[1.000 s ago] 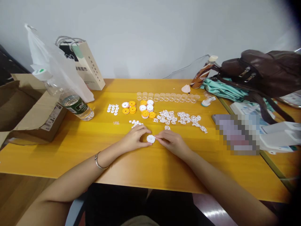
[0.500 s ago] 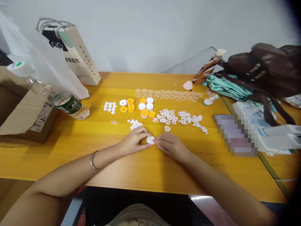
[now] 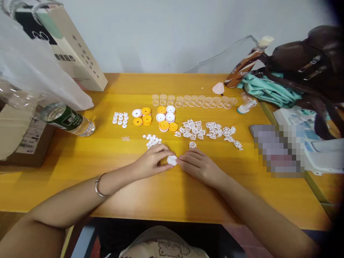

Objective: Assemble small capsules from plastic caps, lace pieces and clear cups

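A small round white plastic disc [image 3: 172, 160] is held low over the front middle of the table. My left hand [image 3: 150, 162] grips its left edge between thumb and fingers. The fingertips of my right hand [image 3: 202, 165] are pinched together at the disc's right edge; whether they hold another piece is hidden. Just beyond my left fingers lie several small white caps [image 3: 152, 139]. One white openwork piece [image 3: 192, 144] lies near my right fingertips, with a pile of similar pieces [image 3: 192, 129] behind it. Orange and white spools [image 3: 163, 125] stand in two groups farther back.
A row of clear small cups [image 3: 187, 100] runs along the back. White knobs [image 3: 119, 119] and tiny rings [image 3: 125, 138] lie to the left. A water bottle [image 3: 67, 118], cardboard box [image 3: 29, 143] and paper bag [image 3: 77, 53] stand left; a phone [image 3: 276, 150], brown bottle [image 3: 244, 64] and bag [image 3: 303, 53] are right.
The camera view has shifted a little closer and lower over the table. Both hands keep nearly the same place around the white disc, which is tilted slightly differently.
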Motion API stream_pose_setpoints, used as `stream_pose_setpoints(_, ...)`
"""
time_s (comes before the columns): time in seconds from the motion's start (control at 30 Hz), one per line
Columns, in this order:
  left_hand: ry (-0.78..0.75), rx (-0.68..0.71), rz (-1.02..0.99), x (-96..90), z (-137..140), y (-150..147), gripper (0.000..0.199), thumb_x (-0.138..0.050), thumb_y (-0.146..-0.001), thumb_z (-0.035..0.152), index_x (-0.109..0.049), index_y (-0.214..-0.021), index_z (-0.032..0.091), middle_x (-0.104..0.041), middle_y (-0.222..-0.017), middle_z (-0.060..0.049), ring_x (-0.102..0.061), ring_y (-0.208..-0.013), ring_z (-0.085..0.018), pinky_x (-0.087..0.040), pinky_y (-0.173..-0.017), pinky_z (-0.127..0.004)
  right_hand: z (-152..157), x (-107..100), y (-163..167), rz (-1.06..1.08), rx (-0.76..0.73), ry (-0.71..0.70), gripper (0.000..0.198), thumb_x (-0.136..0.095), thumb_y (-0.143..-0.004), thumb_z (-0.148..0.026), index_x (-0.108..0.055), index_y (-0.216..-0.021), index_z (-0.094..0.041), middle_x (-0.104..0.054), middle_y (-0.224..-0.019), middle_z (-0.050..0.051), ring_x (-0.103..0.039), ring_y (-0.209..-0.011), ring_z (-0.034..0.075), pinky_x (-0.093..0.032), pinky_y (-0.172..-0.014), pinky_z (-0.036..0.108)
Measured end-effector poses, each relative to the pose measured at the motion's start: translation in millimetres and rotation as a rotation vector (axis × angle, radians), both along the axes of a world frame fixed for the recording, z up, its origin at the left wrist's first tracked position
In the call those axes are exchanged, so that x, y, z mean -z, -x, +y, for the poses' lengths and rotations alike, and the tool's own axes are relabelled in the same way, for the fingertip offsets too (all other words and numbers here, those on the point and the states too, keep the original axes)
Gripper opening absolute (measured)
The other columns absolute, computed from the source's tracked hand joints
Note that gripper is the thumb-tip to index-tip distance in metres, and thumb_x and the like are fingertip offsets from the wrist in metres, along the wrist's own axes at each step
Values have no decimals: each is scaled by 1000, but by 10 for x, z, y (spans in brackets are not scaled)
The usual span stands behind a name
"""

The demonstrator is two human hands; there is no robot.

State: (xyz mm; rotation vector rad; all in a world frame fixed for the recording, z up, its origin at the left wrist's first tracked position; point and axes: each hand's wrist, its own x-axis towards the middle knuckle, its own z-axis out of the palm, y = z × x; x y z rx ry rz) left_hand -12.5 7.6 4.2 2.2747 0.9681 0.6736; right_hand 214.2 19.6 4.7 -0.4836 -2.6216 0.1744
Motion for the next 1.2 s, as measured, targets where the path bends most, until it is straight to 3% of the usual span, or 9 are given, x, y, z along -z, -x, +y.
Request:
stream_pose_setpoints(0.27, -9, 2, -13, 9, -5, 4, 32, -55, -83, 29, -56, -112, 18, -55, -99, -10, -52, -92, -18, -44, -81, -33, 28, 38, -41, 107, 53, 65, 21, -49, -86, -15, -56, -105, -18, -66, -90, 8, -58, -83, 17, -46, -80, 37)
stream_pose_setpoints(0.67, -15, 0, -16, 8, -15, -1, 31, -55, -83, 31, -56, -111, 19, -55, -98, -9, -52, -90, -18, -44, -80, -33, 43, 26, -18, 22, 10, 128, 24, -49, -84, -16, -60, -105, -20, -62, -86, 8, -53, -78, 17, -44, -74, 35)
stream_pose_setpoints(0.97, -46, -6, -31, 9, -19, -8, 32, -57, -81, 31, -56, -110, 18, -55, -95, -8, -52, -89, -18, -44, -78, -32, -44, 94, 157, 233, 186, 356, 14, -56, -81, -23, -56, -94, -19, -62, -79, 5, -57, -75, 16, -47, -68, 29)
stream_pose_setpoints(1.1, -62, -27, -75, -38, -39, -13, 36, -62, -77, 32, -56, -109, 18, -56, -97, -9, -54, -91, -19, -45, -80, -33, -38, 109, 158, 265, 212, 413, 18, -60, -78, -27, -56, -94, -20, -61, -81, 4, -58, -77, 17, -48, -70, 29)
stream_pose_setpoints(1.2, -92, -37, -114, -57, -51, -21, 28, -61, -77, 30, -59, -103, 19, -57, -96, -8, -55, -89, -18, -45, -78, -32, -32, 104, 141, 273, 236, 453, 22, -61, -77, -29, -55, -97, -20, -60, -82, 4, -58, -76, 16, -49, -69, 29)
